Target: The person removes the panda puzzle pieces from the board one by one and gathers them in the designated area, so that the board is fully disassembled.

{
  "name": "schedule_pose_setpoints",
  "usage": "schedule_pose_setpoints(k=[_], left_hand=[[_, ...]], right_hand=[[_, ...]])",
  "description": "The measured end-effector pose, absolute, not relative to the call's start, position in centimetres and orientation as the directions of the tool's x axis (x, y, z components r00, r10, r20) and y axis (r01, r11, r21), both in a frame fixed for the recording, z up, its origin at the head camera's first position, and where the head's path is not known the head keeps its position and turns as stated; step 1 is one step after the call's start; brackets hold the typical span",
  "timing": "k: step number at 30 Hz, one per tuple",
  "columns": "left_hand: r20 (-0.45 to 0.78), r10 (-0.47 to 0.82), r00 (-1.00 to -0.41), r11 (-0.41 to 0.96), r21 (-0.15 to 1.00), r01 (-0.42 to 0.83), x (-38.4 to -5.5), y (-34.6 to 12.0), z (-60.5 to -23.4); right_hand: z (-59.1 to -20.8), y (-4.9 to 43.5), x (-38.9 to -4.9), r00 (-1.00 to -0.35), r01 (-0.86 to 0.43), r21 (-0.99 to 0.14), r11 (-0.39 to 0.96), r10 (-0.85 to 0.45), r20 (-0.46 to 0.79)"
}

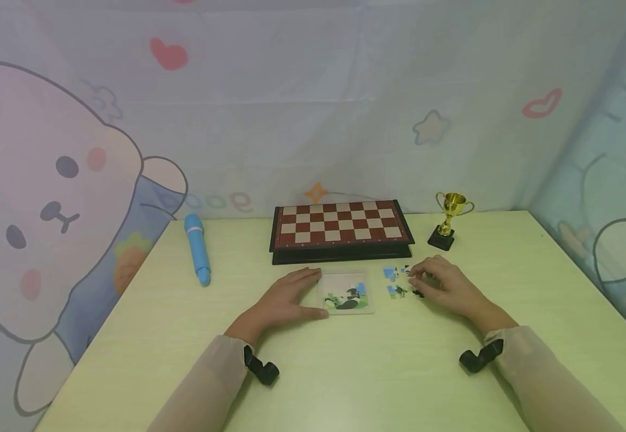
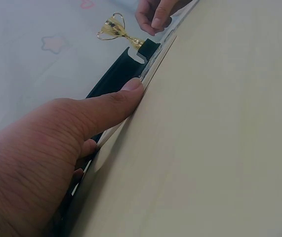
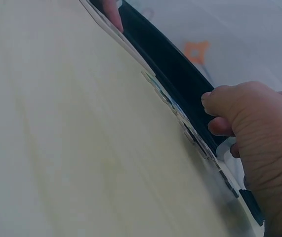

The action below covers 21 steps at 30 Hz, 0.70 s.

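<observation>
My left hand (image 1: 285,300) holds a small square jigsaw tray (image 1: 340,312) on the table, its thumb at the near left corner and fingers at the far left corner. Part of a panda picture (image 1: 349,301) fills the tray's lower and right areas; the rest is pale. My right hand (image 1: 448,287) hovers over loose jigsaw pieces (image 1: 397,291) right of the tray. Its fingers are loosely bent, and nothing shows between thumb (image 3: 212,101) and fingers. Some pieces are partly hidden beneath this hand.
Behind the tray lies a black-sided folding chessboard (image 1: 340,225). A gold trophy cup (image 1: 446,222) on a black base stands at the back right. At the back left is a blue stick-shaped object (image 1: 198,249). A printed cloth (image 1: 291,120) hangs behind the table (image 1: 377,372).
</observation>
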<state>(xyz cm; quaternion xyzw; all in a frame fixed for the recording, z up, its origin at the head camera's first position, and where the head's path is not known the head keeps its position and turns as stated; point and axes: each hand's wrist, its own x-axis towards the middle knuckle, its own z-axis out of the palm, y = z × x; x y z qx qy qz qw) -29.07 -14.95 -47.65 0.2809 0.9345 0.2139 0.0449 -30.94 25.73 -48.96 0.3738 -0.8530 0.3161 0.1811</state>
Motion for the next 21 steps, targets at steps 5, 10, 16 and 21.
schedule_pose_setpoints(k=[5, 10, 16, 21], left_hand=[[0.059, 0.562, -0.825, 0.738, 0.415, 0.532, -29.3, -14.9, -48.1], [0.066, 0.567, -0.821, 0.736, 0.408, 0.54, -29.4, -14.7, -48.2], [0.048, 0.56, -0.827, 0.753, 0.387, 0.532, -29.3, -14.9, -48.2], [0.046, 0.555, -0.83, 0.756, 0.387, 0.528, -29.4, -15.0, -48.0]], right_hand=[[-48.7, 25.3, -30.8, -0.642, -0.761, -0.394, 0.515, -0.518, 0.565], [-48.9, 24.8, -30.9, -0.624, -0.778, -0.403, 0.482, -0.52, 0.583], [-49.0, 23.1, -31.2, -0.613, -0.79, -0.426, 0.441, -0.547, 0.57], [-48.7, 20.4, -31.6, -0.617, -0.786, -0.443, 0.431, -0.586, 0.525]])
